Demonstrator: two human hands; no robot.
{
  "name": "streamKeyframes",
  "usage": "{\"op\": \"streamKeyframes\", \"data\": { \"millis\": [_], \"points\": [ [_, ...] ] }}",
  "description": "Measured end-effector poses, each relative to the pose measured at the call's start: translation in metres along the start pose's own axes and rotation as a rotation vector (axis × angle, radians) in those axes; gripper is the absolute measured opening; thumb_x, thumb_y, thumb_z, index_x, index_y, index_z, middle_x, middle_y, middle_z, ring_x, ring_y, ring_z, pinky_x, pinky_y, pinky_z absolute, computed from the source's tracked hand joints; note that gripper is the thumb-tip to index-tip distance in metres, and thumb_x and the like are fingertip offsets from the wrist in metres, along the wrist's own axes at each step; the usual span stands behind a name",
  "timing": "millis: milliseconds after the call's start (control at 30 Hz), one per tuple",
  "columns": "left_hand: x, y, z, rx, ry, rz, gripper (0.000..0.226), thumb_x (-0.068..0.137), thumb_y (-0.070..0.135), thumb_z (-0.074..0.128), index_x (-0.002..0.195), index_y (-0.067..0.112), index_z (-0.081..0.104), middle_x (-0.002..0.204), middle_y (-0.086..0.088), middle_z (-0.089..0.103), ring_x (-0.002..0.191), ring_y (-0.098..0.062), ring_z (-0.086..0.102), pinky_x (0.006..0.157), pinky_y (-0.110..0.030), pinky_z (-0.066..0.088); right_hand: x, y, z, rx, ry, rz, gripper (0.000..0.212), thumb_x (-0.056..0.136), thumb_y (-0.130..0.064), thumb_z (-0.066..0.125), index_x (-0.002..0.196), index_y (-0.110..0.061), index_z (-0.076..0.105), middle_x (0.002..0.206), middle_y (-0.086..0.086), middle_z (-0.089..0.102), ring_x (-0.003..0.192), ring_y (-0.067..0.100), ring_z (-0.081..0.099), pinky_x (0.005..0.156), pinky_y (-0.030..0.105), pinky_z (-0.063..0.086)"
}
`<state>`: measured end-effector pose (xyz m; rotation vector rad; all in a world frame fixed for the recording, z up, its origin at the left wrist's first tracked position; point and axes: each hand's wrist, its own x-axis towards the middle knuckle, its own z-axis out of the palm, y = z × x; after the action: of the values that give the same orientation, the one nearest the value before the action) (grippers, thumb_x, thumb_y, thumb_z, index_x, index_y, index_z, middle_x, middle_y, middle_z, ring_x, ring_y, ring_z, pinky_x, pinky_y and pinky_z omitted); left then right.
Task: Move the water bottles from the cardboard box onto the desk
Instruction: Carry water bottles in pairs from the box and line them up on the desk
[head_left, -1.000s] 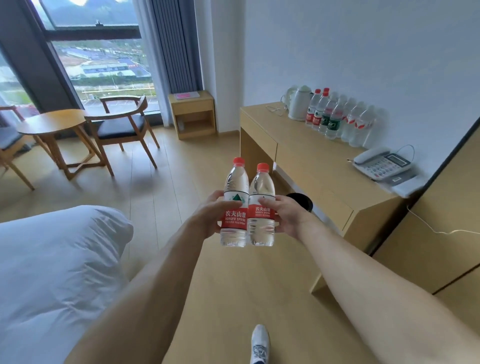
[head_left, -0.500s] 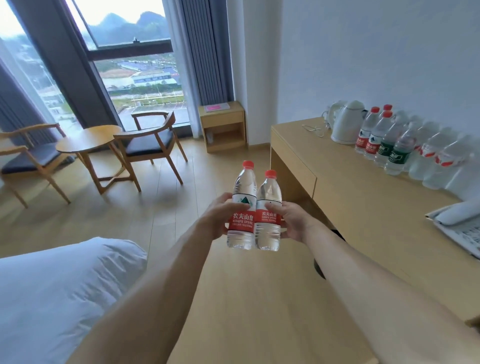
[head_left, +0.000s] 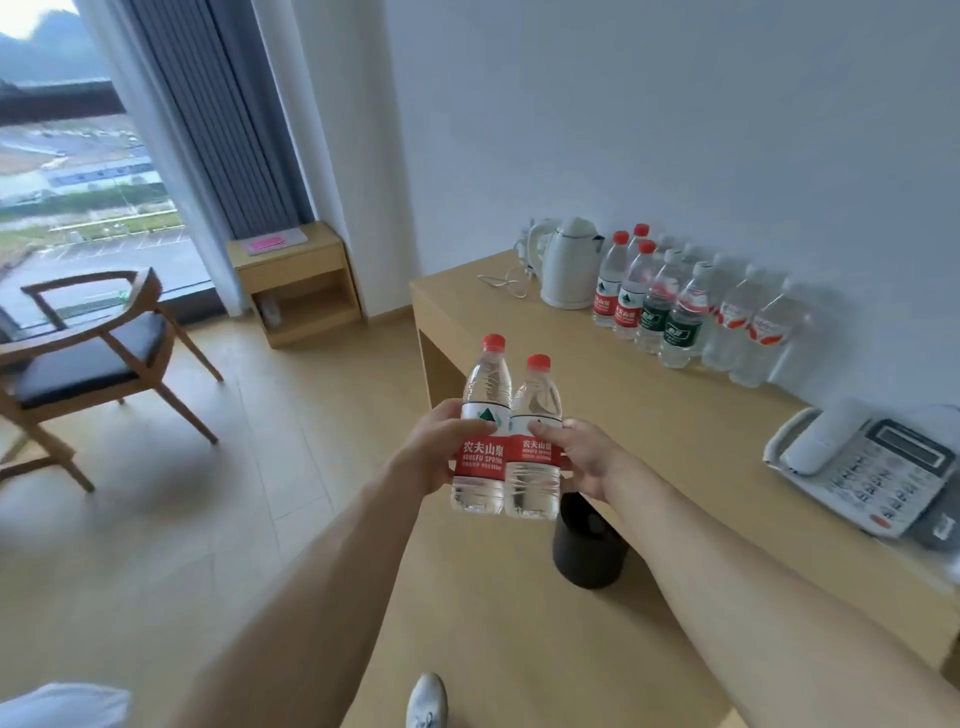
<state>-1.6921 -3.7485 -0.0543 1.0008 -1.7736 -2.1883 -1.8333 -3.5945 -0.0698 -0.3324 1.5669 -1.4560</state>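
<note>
Two clear water bottles with red caps and red labels are held upright side by side in front of me. My left hand (head_left: 434, 449) grips the left bottle (head_left: 483, 431). My right hand (head_left: 582, 454) grips the right bottle (head_left: 535, 447). They hang above the floor, just short of the wooden desk's (head_left: 649, 415) front edge. Along the wall on the desk stands a row of several water bottles (head_left: 670, 306) with red, green and white labels. No cardboard box is in view.
A white kettle (head_left: 569, 267) with its cord stands at the desk's far end. A desk phone (head_left: 862, 467) lies at the right. A black bin (head_left: 589, 545) sits under the desk. A wooden chair (head_left: 88, 353) and a small bedside cabinet (head_left: 296, 283) stand by the window.
I have stepped closer to the desk and turned right, both hands still carrying the bottles. The desk and its bottle row now loom larger; the bed has slipped to the lower left corner.
</note>
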Motion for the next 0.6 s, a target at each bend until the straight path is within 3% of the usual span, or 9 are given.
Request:
{"op": "streamKeyframes", "data": {
  "millis": [100, 233, 300, 367, 467, 600],
  "points": [
    [0.058, 0.015, 0.012, 0.021, -0.102, -0.01, 0.046, 0.082, 0.007, 0.076, 0.124, 0.013, 0.057, 0.105, -0.017, 0.073, 0.079, -0.025, 0.075, 0.065, -0.038, 0.059, 0.028, -0.011, -0.023, 0.022, 0.12, -0.022, 0.031, 0.089, -0.029, 0.074, 0.11, -0.011, 0.06, 0.09, 0.006, 0.077, 0.085, 0.024, 0.074, 0.065, 0.039, 0.058],
    [0.128, 0.039, 0.028, 0.03, -0.251, -0.095, 0.049, 0.082, 0.003, 0.075, 0.126, 0.013, 0.054, 0.113, -0.025, 0.067, 0.088, -0.035, 0.072, 0.074, -0.05, 0.061, 0.059, -0.026, -0.047, 0.083, 0.279, -0.003, 0.042, 0.084, -0.035, 0.078, 0.113, -0.011, 0.059, 0.095, 0.008, 0.076, 0.088, 0.025, 0.074, 0.063, 0.041, 0.059],
    [0.156, 0.05, 0.041, 0.064, -0.325, -0.109, 0.048, 0.083, 0.004, 0.074, 0.126, 0.014, 0.055, 0.114, -0.023, 0.066, 0.088, -0.033, 0.07, 0.073, -0.048, 0.061, 0.066, -0.03, -0.059, 0.121, 0.36, -0.009, 0.045, 0.082, -0.037, 0.08, 0.113, -0.012, 0.06, 0.094, 0.007, 0.077, 0.088, 0.024, 0.074, 0.063, 0.042, 0.06],
    [0.183, 0.059, 0.059, 0.131, -0.411, -0.109, 0.048, 0.084, 0.005, 0.072, 0.127, 0.014, 0.054, 0.115, -0.022, 0.067, 0.087, -0.031, 0.069, 0.073, -0.046, 0.061, 0.072, -0.032, -0.075, 0.178, 0.457, -0.018, 0.046, 0.08, -0.036, 0.082, 0.113, -0.012, 0.061, 0.095, 0.007, 0.076, 0.092, 0.025, 0.073, 0.07, 0.047, 0.061],
    [0.207, 0.064, 0.093, 0.193, -0.538, -0.114, 0.047, 0.086, 0.004, 0.07, 0.129, 0.013, 0.052, 0.119, -0.024, 0.065, 0.095, -0.035, 0.066, 0.088, -0.056, 0.056, 0.068, -0.03, -0.099, 0.233, 0.588, 0.005, 0.045, 0.08, -0.033, 0.083, 0.114, -0.013, 0.061, 0.105, 0.011, 0.074, 0.1, 0.028, 0.07, 0.087, 0.058, 0.057],
    [0.227, 0.057, 0.14, 0.236, -0.672, -0.147, 0.047, 0.085, 0.004, 0.069, 0.129, 0.012, 0.053, 0.112, -0.023, 0.066, 0.093, -0.034, 0.065, 0.09, -0.057, 0.054, 0.053, -0.023, -0.131, 0.305, 0.718, 0.003, 0.042, 0.081, -0.028, 0.082, 0.114, -0.013, 0.061, 0.103, 0.01, 0.074, 0.099, 0.027, 0.071, 0.084, 0.06, 0.058]
  ]
}}
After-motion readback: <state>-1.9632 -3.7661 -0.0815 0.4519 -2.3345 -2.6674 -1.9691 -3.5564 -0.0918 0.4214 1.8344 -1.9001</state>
